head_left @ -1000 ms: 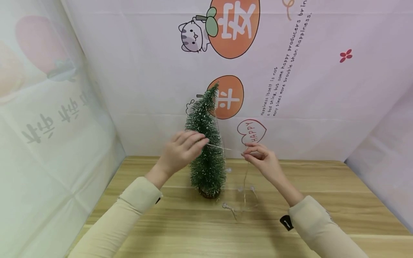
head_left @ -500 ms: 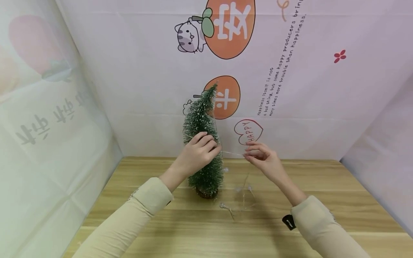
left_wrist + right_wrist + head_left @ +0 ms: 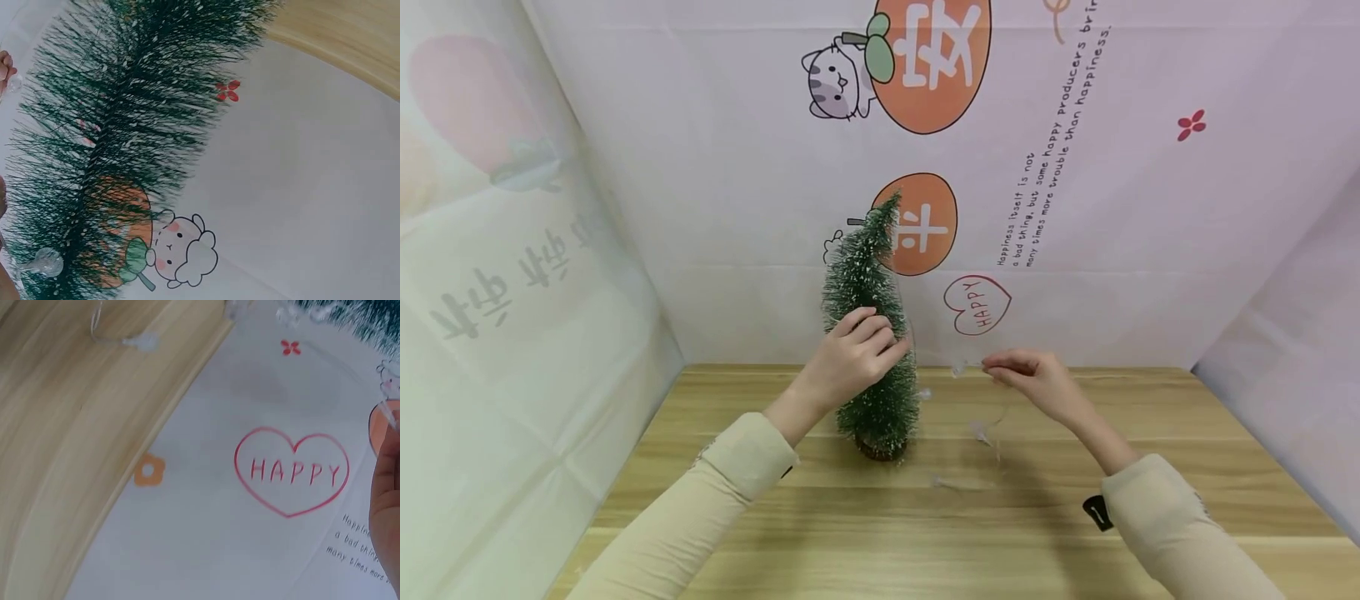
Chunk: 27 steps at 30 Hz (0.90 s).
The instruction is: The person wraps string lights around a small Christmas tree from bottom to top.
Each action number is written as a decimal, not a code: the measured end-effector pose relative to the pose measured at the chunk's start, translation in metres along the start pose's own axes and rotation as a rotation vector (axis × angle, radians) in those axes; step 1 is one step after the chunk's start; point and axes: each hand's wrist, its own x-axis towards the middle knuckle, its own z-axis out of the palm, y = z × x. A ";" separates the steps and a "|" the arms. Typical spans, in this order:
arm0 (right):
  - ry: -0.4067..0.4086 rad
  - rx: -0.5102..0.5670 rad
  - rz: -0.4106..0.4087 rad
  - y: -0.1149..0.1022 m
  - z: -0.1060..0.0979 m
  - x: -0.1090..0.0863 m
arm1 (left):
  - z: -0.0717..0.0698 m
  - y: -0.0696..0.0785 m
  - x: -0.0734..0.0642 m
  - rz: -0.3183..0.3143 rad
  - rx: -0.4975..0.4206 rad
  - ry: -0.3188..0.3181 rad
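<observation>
A small green bottlebrush Christmas tree [image 3: 868, 271] with white-flecked bristles stands upright on the wooden table. My left hand [image 3: 853, 358] is in front of its middle, fingers curled, pinching a thin fairy light string whose clear bulb [image 3: 49, 262] shows beside the fingers in the left wrist view. To the right of the tree, my right hand [image 3: 1033, 379] pinches the same string between thumb and fingertips. Clear bulbs of the fairy light string [image 3: 979, 432] hang or lie below, blurred. The wire between the hands is barely visible.
The wooden table [image 3: 760, 533] reaches back to a white printed cloth [image 3: 1097, 325], with another cloth along the left side. A black tag-like piece [image 3: 1097, 512] sits by the right sleeve cuff.
My left hand moved right across the front of the tree, then stayed there. My right hand shifted right and slightly down, drawing the string along; the lower bulbs shifted with it.
</observation>
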 end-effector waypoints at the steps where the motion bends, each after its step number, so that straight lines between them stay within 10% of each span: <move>1: -0.011 -0.032 0.002 0.001 -0.003 0.000 | 0.000 0.000 0.000 0.006 0.000 0.006; 15: -0.106 -0.286 0.263 0.022 -0.068 -0.009 | 0.000 -0.005 -0.006 0.000 -0.012 0.024; 27: -0.057 -0.181 0.299 0.012 -0.122 0.006 | -0.001 -0.010 -0.009 -0.012 -0.019 -0.009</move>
